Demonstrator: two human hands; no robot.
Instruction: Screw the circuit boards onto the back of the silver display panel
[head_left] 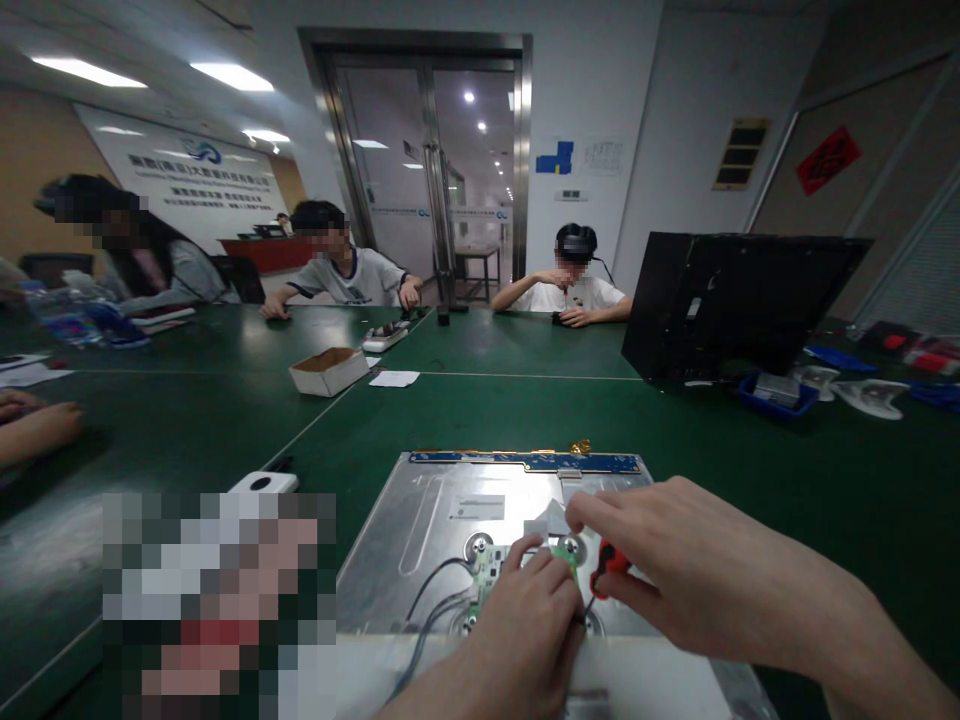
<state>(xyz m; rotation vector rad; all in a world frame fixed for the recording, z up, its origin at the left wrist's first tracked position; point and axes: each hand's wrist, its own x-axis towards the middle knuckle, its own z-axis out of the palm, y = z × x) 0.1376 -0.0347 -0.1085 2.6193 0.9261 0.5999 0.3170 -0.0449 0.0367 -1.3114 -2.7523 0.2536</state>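
A silver metal panel (442, 500) lies on the green table, with a blue circuit strip (525, 461) along its far edge. On its middle sits a green circuit board (489, 562) with dark cables running off to the left. My left hand (536, 600) rests over this board, fingers bent; what they hold, if anything, is hidden. My right hand (667, 560) grips a red-handled screwdriver (609, 568), its shaft slanting down toward the board's right side by my left fingers. The tip is hidden.
A black monitor (735, 310) and a blue tray (776, 395) stand at the right. Ahead are an open white box (330, 372) and paper (394, 379). Several people sit around the table; one person's hand (41, 430) shows at the left edge. A white device (266, 482) lies left of the panel.
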